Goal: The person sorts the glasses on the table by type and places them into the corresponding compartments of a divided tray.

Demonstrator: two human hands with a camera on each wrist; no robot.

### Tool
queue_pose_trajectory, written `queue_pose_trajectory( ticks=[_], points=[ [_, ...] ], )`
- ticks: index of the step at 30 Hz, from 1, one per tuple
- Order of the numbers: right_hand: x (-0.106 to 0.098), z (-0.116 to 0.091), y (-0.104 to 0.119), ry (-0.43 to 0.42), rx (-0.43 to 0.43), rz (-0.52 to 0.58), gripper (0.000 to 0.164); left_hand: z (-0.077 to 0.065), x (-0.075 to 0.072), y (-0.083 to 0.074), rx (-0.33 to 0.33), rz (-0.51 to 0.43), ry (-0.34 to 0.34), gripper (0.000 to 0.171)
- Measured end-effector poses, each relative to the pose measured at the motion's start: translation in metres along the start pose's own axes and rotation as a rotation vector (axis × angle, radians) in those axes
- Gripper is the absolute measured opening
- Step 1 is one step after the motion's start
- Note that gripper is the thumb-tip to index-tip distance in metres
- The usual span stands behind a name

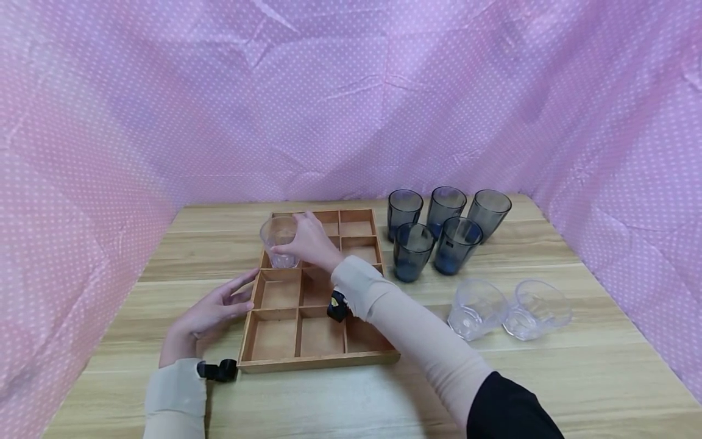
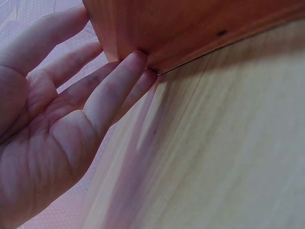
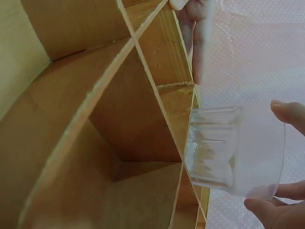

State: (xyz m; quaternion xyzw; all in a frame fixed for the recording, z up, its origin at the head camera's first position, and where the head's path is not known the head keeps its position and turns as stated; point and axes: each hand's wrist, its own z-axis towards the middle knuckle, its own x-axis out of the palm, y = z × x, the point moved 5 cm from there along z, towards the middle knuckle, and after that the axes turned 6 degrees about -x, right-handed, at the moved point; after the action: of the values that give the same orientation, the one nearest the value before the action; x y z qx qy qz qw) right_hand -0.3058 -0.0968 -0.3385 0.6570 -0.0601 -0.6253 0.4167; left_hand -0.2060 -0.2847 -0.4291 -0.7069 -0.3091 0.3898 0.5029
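Note:
My right hand [image 1: 315,242] grips a clear plastic-looking cup [image 1: 281,239] near its rim, thumb on one side and fingers on the other. The cup stands upright over a left-column compartment toward the back of a wooden divided tray [image 1: 318,364]. In the right wrist view, the base of the clear cup [image 3: 214,148] overlaps the tray's dividers [image 3: 90,102]. My left hand [image 1: 211,312] rests with extended fingers against the tray's left outer side. Those fingertips [image 2: 136,62] touch the wooden wall [image 2: 157,33] low down in the left wrist view.
Several dark grey-blue tinted glasses [image 1: 413,251] stand grouped right of the tray. Nearer me on the right are two more clear cups [image 1: 476,308]. A pink dotted cloth [image 1: 351,110] hangs behind and beside the wooden table [image 1: 592,360].

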Motion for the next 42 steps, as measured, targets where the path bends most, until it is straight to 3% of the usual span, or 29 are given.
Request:
queue_pose_trajectory(
  ticks=[10,19,24,34,42],
  points=[
    [0.014,0.009,-0.008,0.068,0.031,-0.025,0.090,0.006,0.001,0.000,-0.014,0.003,0.012,0.075],
    [0.028,0.006,-0.008,0.076,0.038,0.078,0.095,-0.003,-0.002,-0.005,-0.013,0.035,0.003,0.074],
    [0.030,0.006,-0.009,0.050,0.042,0.193,0.094,-0.004,-0.004,-0.009,0.010,0.039,0.006,0.073],
    [0.031,0.008,-0.023,0.031,0.145,0.499,0.092,0.001,-0.007,-0.010,0.024,0.037,0.021,0.074],
    [0.025,0.006,-0.040,0.020,0.251,0.700,0.079,0.005,-0.009,-0.006,0.030,0.022,0.024,0.074]
  ],
)
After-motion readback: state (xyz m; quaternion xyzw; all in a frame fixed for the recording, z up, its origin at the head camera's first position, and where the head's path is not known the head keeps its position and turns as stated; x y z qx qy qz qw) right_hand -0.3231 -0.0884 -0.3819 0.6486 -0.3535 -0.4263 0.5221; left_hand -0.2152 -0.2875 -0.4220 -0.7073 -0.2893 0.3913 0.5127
